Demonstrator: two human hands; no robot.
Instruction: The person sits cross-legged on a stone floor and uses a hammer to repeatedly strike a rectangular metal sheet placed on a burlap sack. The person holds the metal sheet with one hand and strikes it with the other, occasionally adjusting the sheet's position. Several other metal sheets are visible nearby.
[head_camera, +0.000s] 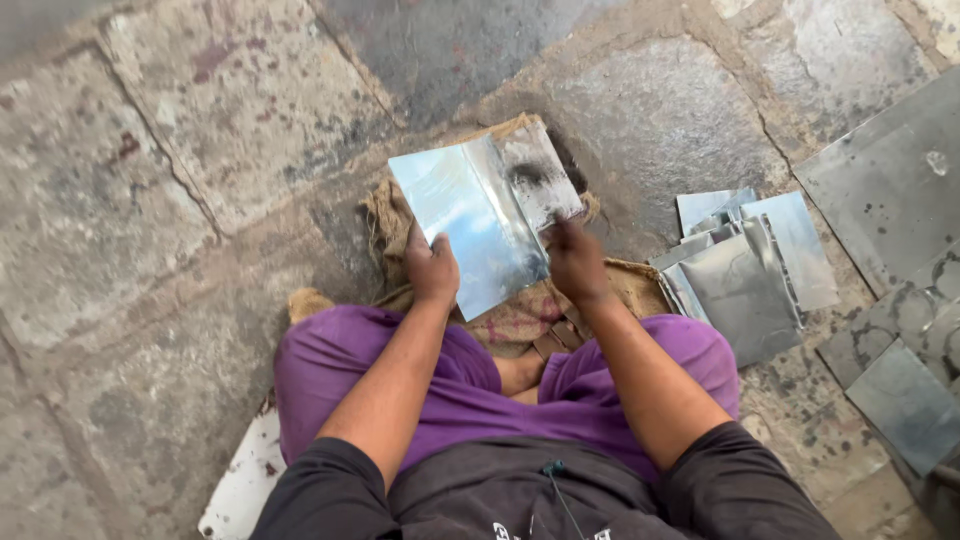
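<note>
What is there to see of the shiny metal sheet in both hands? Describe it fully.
The shiny, silvery folded metal sheet is bent along a central crease into two panels. The left panel is bright and reflective; the right one carries a dark sooty smear. It is held tilted above brown burlap sacking. The left hand grips its lower left edge, and the right hand presses its lower right.

Stacked metal sheets (745, 270) on stone floor (150, 200); burlap sack (520, 320).

Purple trousers (460, 385), black short-sleeved top (520, 495) with white print, bare forearms.
</note>
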